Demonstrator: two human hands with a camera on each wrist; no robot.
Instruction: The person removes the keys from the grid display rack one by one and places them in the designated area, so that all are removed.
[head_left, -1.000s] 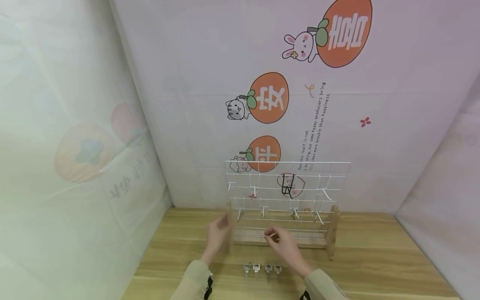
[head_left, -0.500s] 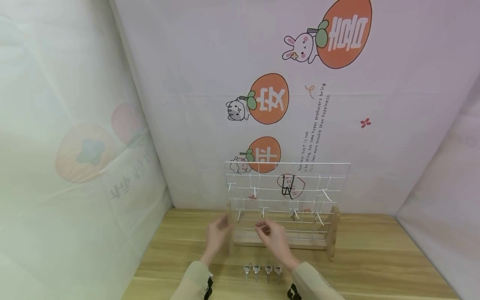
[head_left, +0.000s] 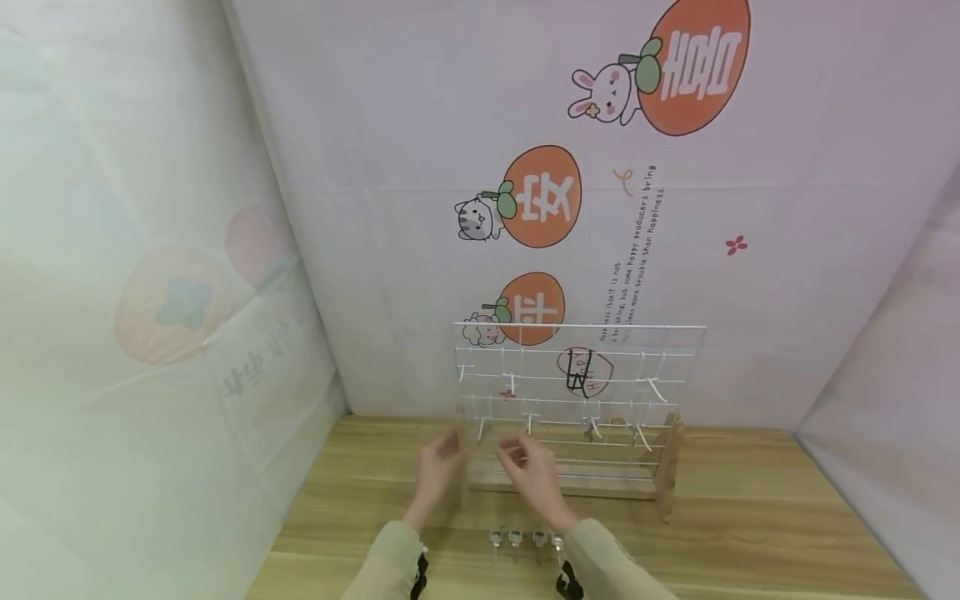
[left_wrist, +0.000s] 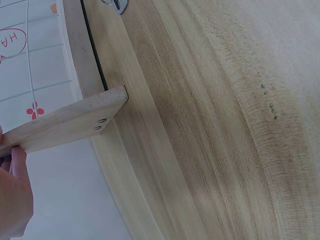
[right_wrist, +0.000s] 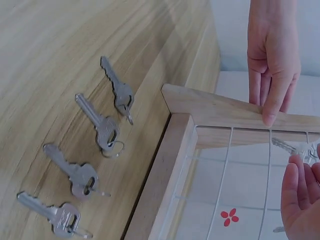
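Note:
My left hand [head_left: 437, 468] grips the left wooden upright [right_wrist: 220, 107] of a white wire rack [head_left: 577, 327], with the thumb on its edge in the right wrist view. In front of the rack's left part, my right hand [head_left: 531, 475] has bent fingers. A silver key [right_wrist: 285, 145] is right at those fingertips, blade toward the rack's base. Whether they pinch it or it hangs behind them, I cannot tell. Part of another key [right_wrist: 279, 229] shows beside the hand. Small metal keys also hang from lower hooks, such as the key [head_left: 589, 431] right of centre.
Several loose keys [right_wrist: 65, 219] with rings lie in a row on the wood-grain table [head_left: 757, 500], before the rack. White hooks [head_left: 656, 390] jut forward from the wire grid. A printed white cloth [head_left: 390, 250] stands behind, with pale cloth walls at both sides.
My right hand has moved left along the front of the rack, toward the lower left hook. The left hand stays on the upright, and the row of keys on the table has not moved.

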